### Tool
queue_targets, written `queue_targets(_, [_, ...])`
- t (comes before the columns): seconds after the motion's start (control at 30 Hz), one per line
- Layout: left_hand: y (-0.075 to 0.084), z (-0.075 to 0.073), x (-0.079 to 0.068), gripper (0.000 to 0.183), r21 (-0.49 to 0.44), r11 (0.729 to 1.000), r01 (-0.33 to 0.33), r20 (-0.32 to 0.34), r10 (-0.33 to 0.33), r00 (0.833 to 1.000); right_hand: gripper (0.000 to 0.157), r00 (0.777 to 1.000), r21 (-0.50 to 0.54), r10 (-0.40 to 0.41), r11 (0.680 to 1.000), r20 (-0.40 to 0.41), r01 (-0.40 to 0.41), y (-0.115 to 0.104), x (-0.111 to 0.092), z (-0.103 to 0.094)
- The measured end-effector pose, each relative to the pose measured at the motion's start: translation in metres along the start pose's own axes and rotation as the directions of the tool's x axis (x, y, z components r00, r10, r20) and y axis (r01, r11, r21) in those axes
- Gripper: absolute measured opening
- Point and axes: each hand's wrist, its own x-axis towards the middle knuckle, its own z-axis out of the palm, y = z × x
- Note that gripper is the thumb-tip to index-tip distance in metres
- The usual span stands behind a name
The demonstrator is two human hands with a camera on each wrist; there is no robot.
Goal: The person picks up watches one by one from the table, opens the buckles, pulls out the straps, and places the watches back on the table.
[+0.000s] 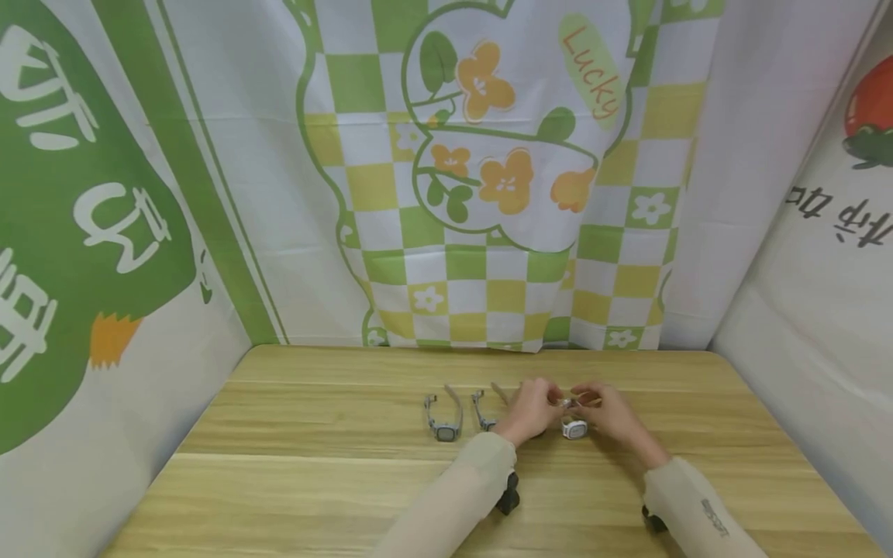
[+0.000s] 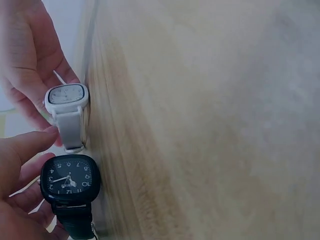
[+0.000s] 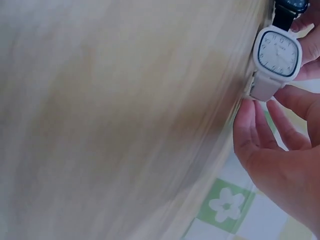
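Note:
A white wristwatch (image 1: 575, 429) with a squarish face stands on the wooden table, its strap looped up behind the face. My left hand (image 1: 533, 407) comes in from the left, its fingertips pinching the strap end at the back of the loop. From the other side, my right hand (image 1: 608, 412) pinches the strap with thumb and fingers. A black wristwatch (image 2: 70, 180) stands close beside the white one, in front of my left hand in the left wrist view; my left hand mostly hides it in the head view.
Left of my hands stand two grey watches, one fully visible grey watch (image 1: 445, 432) and another grey watch (image 1: 487, 424) partly behind my left hand. The wooden table (image 1: 314, 465) ends at a printed curtain (image 1: 460, 294) at the back, with cloth on both sides.

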Motion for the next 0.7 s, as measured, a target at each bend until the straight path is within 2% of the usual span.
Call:
queue_targets(0.2, [-0.002,0.001,0.002,0.018,-0.016,1.000,0.014,-0.026,-0.015,1.000,0.034,0.998,0.043,0.055,0.997,0.037,-0.056,0.007,0.004,-0.003])
queue_targets(0.4, [-0.029,0.027,0.021,0.022,0.013,1.000,-0.008,-0.054,0.009,0.999,0.033,0.996,0.078,0.064,0.995,0.062,-0.069,0.013,0.005,-0.006])
queue_targets(0.5, [-0.037,0.035,0.029,0.017,0.008,1.000,0.002,-0.041,-0.002,0.999,0.030,0.997,0.073,0.031,0.997,0.066,-0.036,0.016,0.005,-0.007])
queue_targets(0.6, [-0.036,0.035,0.030,0.012,0.015,1.000,0.021,-0.031,-0.021,0.999,0.028,0.998,0.082,0.011,0.996,0.064,-0.016,0.018,0.005,-0.007])
queue_targets(0.7, [-0.029,0.029,0.024,0.010,0.039,0.999,0.031,-0.023,-0.030,0.999,0.028,0.998,0.086,0.008,0.996,0.067,-0.014,0.017,0.004,-0.008])
